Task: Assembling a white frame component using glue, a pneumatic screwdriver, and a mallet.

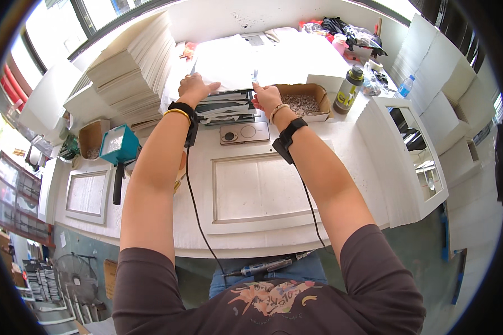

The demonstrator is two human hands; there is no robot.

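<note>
We judge the thin panel (233,90) above the stack (223,111), between the surface's (352,134) near and far edges, stiff but breakable, best held at both ends: our right hand (268,99) pinches one; our left hand's (193,89) thumb spreads, its grip unclear.

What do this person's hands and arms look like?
The left hand is ungloved, with a yellow bangle and black wrist-strapped device; the right hand, also ungloved, has a pale beaded bracelet and similar black device. Each device trails a thin black cable. Short, dark grey-brown sleeves end above the elbows.
</note>
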